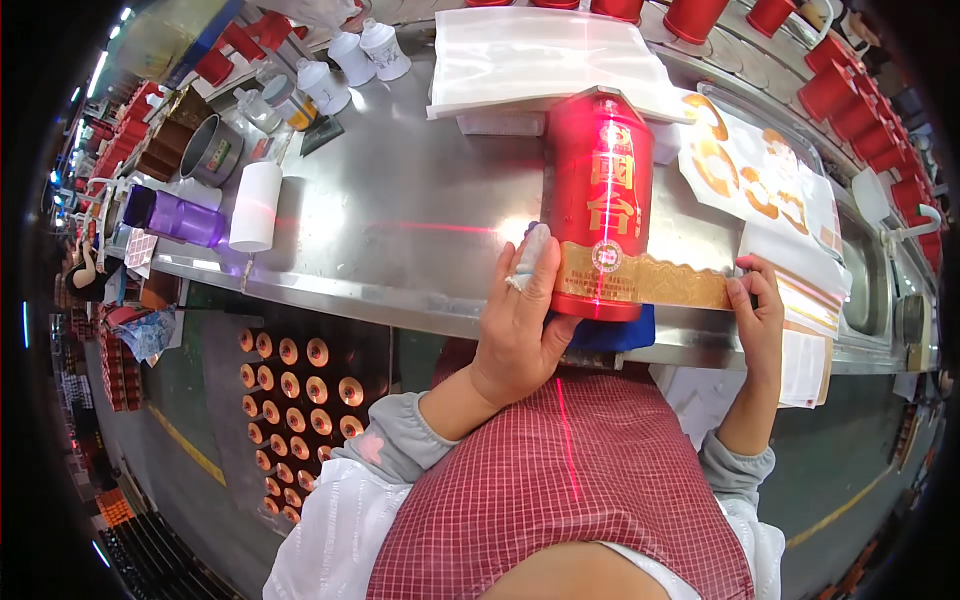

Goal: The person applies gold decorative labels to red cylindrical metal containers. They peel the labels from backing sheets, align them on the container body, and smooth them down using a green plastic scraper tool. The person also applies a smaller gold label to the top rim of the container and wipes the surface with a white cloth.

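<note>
A red bottle [590, 190] with gold lettering stands upright near the front edge of a steel table [420, 200]. My left hand [520, 310] is closed around the bottle's lower left side; white wrapping covers one of its fingers. Around the lower part of the bottle runs a gold label strip [680, 288], its loose end stretched out to the right. My right hand [758, 305] pinches that end between thumb and fingers. A red laser line crosses the bottle's front. Under the bottle, something blue [625, 330] shows at the table edge.
White sheets [550, 55] lie behind the bottle, and sheets with gold ring-shaped labels [740, 170] to the right. At left are a white roll [256, 207], a purple bottle [175, 216], a metal pot [212, 148] and white bottles [322, 87]. Red containers [697, 18] line the far side.
</note>
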Available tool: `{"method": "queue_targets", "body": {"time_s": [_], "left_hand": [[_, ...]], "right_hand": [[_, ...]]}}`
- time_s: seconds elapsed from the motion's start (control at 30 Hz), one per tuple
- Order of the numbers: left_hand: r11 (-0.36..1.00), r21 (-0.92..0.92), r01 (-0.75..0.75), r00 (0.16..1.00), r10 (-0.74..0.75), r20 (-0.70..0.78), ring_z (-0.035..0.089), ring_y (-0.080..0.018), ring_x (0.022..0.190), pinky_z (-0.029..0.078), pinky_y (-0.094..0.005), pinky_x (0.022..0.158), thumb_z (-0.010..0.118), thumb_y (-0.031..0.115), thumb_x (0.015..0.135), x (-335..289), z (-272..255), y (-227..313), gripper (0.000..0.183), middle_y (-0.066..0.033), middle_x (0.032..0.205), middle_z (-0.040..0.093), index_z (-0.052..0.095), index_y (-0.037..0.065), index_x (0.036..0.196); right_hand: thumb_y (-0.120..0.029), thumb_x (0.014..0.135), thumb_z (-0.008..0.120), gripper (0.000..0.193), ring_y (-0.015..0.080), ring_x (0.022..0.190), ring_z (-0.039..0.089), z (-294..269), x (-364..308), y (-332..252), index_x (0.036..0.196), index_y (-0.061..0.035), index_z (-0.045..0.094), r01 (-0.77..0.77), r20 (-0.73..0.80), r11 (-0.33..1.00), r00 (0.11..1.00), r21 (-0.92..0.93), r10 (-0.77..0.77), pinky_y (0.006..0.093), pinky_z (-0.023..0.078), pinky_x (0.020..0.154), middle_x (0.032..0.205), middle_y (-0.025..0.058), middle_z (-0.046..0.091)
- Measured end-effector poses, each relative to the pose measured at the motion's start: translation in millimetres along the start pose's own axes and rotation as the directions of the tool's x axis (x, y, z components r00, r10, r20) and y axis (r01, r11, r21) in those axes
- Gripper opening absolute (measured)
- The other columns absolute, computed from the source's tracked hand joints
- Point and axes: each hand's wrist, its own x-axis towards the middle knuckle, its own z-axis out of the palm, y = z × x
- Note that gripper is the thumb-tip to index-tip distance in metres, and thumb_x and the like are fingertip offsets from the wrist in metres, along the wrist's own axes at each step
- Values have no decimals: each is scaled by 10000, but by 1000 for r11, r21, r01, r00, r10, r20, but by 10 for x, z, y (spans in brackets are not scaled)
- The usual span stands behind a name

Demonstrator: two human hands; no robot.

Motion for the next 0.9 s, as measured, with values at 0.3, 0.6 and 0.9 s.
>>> {"method": "queue_targets", "body": {"time_s": [0.3, 0.6, 0.9], "left_hand": [[999, 5, 36, 998, -36, -49, 472, -422, 1273, 234, -565, 1110, 544, 183, 961, -246, 19, -12, 536, -259, 1341, 514, 377, -106, 1382], [928, 306, -211, 974, 172, 149, 443, -437, 1299, 326, -554, 1070, 711, 115, 766, 244, -122, 233, 697, -291, 1350, 488, 419, -106, 1360], [980, 137, -141, 989, 133, 71, 479, -420, 1272, 317, -509, 1092, 646, 128, 880, 95, -95, 33, 605, -254, 1356, 502, 394, -92, 1384]], "right_hand": [[-151, 902, 644, 224, 230, 1070, 524, -2, -12, 4, 772, 11, 560, -14, 15, 999, 1000, -50, 15, 308, 394, 932, 1140, 102, 560], [-136, 900, 644, 208, 217, 1053, 529, -3, 23, -7, 773, 9, 565, 25, 20, 999, 999, -43, -24, 308, 398, 916, 1146, 104, 564], [-135, 902, 635, 215, 193, 1018, 520, 10, 0, -154, 758, -4, 544, 27, 54, 989, 998, 143, -35, 288, 395, 891, 1115, 107, 569]]}}
